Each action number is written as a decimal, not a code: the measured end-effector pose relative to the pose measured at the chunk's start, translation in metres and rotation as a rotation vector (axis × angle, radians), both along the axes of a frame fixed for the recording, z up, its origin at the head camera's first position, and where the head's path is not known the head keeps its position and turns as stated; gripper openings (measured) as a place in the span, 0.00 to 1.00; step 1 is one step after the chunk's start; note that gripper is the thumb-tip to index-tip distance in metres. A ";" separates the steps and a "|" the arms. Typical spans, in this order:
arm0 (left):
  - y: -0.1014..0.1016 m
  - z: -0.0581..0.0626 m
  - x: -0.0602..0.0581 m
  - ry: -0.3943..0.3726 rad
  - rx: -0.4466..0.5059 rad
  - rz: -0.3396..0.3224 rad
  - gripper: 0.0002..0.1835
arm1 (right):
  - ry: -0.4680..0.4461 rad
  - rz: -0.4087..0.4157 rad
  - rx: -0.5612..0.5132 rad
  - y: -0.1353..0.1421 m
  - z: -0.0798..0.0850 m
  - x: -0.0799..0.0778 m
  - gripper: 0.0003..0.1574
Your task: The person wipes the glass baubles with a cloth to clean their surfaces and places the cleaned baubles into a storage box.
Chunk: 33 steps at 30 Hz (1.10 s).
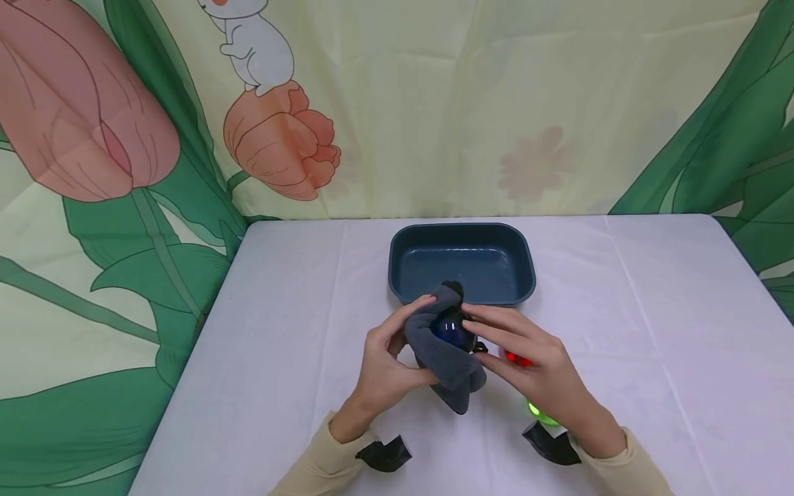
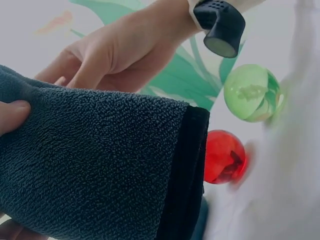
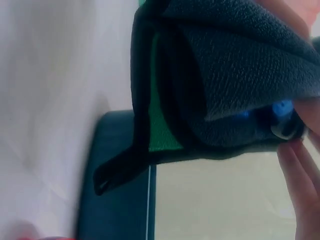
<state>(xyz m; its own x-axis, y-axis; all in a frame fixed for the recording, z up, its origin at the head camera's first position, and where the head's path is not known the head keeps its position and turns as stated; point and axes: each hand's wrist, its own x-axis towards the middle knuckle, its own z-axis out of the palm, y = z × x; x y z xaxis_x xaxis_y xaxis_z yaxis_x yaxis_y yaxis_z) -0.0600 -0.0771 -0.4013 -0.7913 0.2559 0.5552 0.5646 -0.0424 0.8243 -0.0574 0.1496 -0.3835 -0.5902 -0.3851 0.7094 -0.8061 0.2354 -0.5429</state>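
A dark grey terry cloth (image 1: 455,375) with black edging is folded around a dark blue shiny ball (image 1: 454,331), held up in front of the dark blue basin (image 1: 496,265). My left hand (image 1: 387,368) grips the cloth from the left, thumb below and fingers above. From the right, my right hand (image 1: 536,348) pinches the ball and the cloth's edge between thumb and fingertips. In the right wrist view, only part of the blue ball (image 3: 282,111) shows beneath the cloth (image 3: 255,60); in the left wrist view, the cloth (image 2: 100,155) hides it.
A clear red ball (image 2: 225,157) and a clear green ball (image 2: 251,93) rest on the white-covered table (image 1: 298,331), partly behind the right hand in the head view. Behind the table hangs a printed flower curtain (image 1: 422,103).
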 end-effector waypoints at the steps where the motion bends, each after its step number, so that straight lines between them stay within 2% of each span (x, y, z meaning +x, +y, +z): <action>1: 0.001 0.000 0.001 -0.002 -0.002 0.000 0.44 | 0.007 0.008 -0.001 -0.001 0.000 0.000 0.26; 5: 0.002 0.000 0.002 -0.007 -0.014 0.003 0.44 | -0.002 0.031 -0.012 -0.001 0.002 0.000 0.26; 17: 0.005 0.002 0.002 0.035 -0.049 -0.016 0.45 | -0.061 0.025 -0.027 0.003 0.005 0.002 0.26; 27: 0.008 0.000 0.005 -0.023 -0.046 0.012 0.42 | -0.098 0.010 0.010 0.008 0.002 0.004 0.27; 33: 0.008 0.002 0.005 -0.034 -0.035 0.016 0.42 | -0.167 -0.013 0.046 0.007 0.003 0.005 0.28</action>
<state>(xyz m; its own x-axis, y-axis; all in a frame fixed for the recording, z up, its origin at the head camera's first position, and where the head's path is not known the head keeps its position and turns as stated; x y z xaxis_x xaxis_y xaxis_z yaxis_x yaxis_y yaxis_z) -0.0546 -0.0689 -0.3992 -0.8137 0.2617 0.5190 0.5366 -0.0048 0.8438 -0.0521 0.1567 -0.3804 -0.7038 -0.4064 0.5826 -0.7021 0.2735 -0.6574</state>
